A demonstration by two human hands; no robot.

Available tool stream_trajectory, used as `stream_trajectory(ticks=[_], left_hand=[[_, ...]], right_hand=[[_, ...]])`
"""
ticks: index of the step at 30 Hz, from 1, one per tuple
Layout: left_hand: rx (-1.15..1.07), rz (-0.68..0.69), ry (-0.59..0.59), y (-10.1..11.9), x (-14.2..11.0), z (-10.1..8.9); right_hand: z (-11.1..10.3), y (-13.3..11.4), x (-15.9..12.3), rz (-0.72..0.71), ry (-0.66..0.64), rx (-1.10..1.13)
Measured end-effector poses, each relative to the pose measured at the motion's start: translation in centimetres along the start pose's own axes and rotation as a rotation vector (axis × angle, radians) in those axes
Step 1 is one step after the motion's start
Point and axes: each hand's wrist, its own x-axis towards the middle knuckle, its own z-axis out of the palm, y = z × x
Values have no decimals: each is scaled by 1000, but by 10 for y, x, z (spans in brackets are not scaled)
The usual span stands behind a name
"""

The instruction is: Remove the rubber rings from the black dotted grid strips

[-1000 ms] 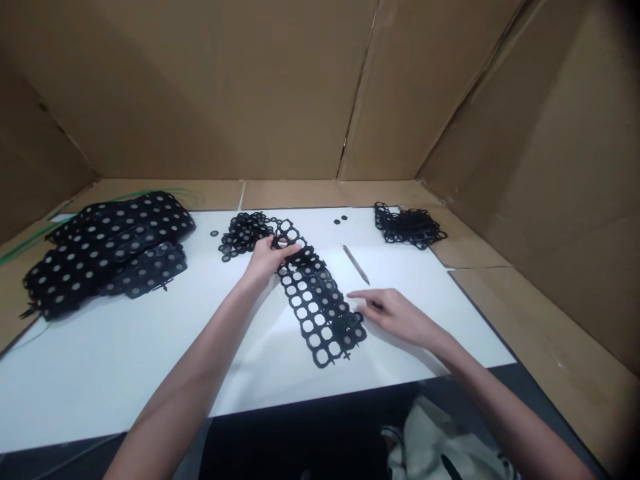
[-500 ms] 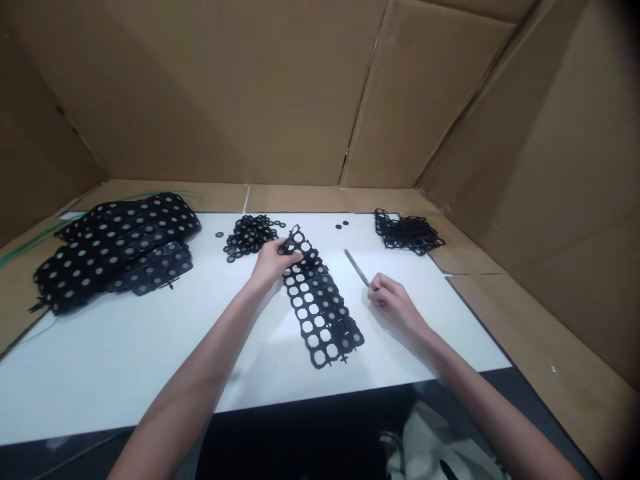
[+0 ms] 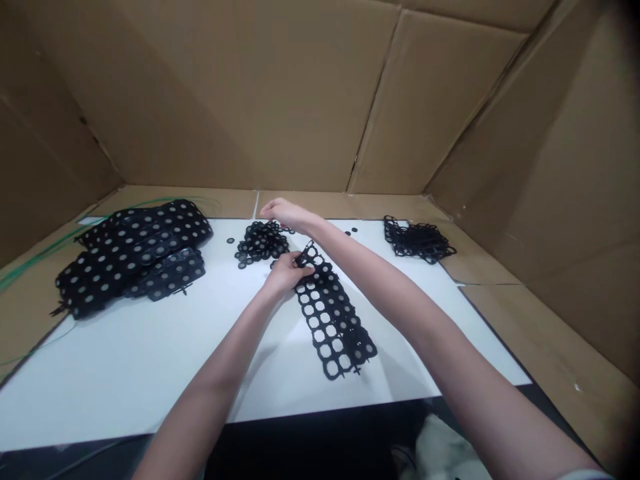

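Observation:
My left hand (image 3: 287,272) pinches the far end of a black perforated strip (image 3: 325,327). The strip lies slantwise on the white board. Open round holes run down its left part, while grey-centred discs fill its right part. My right hand (image 3: 281,209) hovers over the far side of a heap of small black discs (image 3: 263,241), its fingers curled together. Whatever is between those fingers is hidden. My right forearm crosses above the board, beyond the strip.
A folded stack of black dotted sheets (image 3: 130,250) lies on the left, near green strands (image 3: 30,263). Black lattice scraps (image 3: 420,241) sit at the back right. Two loose discs (image 3: 355,230) rest near the back edge. Cardboard walls (image 3: 225,100) enclose the white board (image 3: 175,373).
My right hand has swung from right of the strip to above the disc heap. The slim metal tool it held no longer shows. My left hand keeps its pinch on the strip.

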Motion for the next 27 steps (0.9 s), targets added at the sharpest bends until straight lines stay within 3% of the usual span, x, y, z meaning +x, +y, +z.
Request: stream_trajectory(ticks=[3,4,6,9,11,13,16,22,27], left_hand=[[78,26,31,-1,1,0],[76,26,34,-1,1,0],[58,16,3,-2,2,0],[23,22,-55,-4,3,1],[-7,51,-57,-6,4,2],[-41,88,-47,-8,4,4],[-107,80,-7,-9,3,7],[-375,-177,25,-5,-5,14],[-449,-193,22,-8,-5,19]], right_hand=[[4,-1,-4,-77,-104,-146],[1,2,-14,-138,-82,-232],[-9,12,-45,-276,124,-400],[-22,40,-101,-521,341,-414],[-25,63,-132,-551,364,-437],[-23,83,-151,-556,267,-542],[-16,101,-158,-609,231,-770],[-12,108,-148,-767,359,-1006],[-16,110,-146,-903,366,-1143]])
